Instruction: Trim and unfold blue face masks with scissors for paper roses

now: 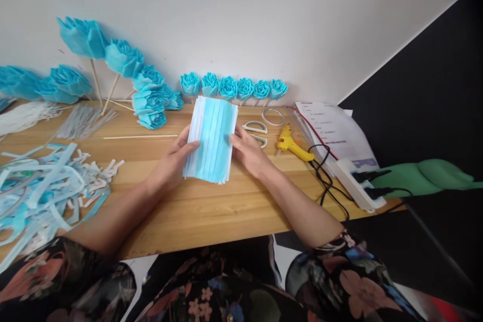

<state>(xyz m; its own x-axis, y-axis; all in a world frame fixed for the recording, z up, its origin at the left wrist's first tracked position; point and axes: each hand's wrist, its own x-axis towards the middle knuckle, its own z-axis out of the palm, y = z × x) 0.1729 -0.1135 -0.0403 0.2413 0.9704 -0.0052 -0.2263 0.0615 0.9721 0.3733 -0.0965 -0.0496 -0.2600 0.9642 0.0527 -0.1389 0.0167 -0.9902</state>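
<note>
Floral top (pixel 206 294), left hand (pixel 174 158) and right hand (pixel 249 152) pinched round blue masks (pixel 214 141), printed papers (pixel 332 128) illegible.

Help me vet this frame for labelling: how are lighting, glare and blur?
Head view: soft light on the white wall, no harsh glare; pleats on the face masks show; print on the papers is too blurred to read; black panel shows little detail.

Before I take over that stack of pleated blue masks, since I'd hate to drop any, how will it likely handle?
The stack of pleated blue masks is probably fairly stiff as a block: it shows no sag between the left hand and right hand. Its edges look staggered, so layers may slide if pushed. The thin sheets suggest it's light.
</note>
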